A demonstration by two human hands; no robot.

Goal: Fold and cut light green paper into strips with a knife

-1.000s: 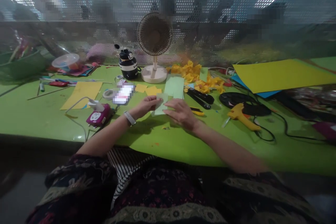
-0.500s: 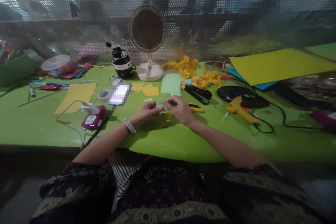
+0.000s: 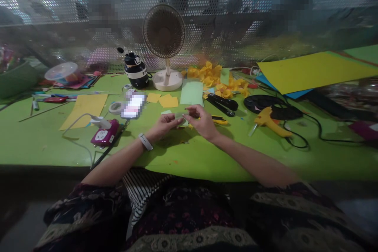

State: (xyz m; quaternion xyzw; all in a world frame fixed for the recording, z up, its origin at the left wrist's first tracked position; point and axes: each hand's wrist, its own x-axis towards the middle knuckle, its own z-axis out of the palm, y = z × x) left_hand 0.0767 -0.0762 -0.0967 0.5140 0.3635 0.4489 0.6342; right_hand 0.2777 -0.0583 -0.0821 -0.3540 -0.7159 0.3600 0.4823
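A small piece of pale green paper (image 3: 178,115) is pinched between my two hands over the middle of the table. My left hand (image 3: 163,125), with a light band on the wrist, grips its left side between thumb and fingers. On the other side, my right hand (image 3: 202,123) holds its right edge with thumb and forefinger. A yellow utility knife (image 3: 220,121) lies just beyond my right hand, partly hidden by it. Behind the hands are pale green paper sheets (image 3: 191,92) and orange-yellow paper squares (image 3: 169,101).
A black stapler (image 3: 222,103) and a yellow glue gun (image 3: 271,122) lie to the right. At left are a phone (image 3: 134,106), a tape roll (image 3: 116,107) and a purple power adapter (image 3: 104,134). A fan (image 3: 167,80), a bottle (image 3: 137,71) and yellow crepe flowers (image 3: 208,75) stand behind.
The green paper has tilted between my fingers and shows less of its face. My right forefinger has lifted slightly; both arms stay nearly in place.
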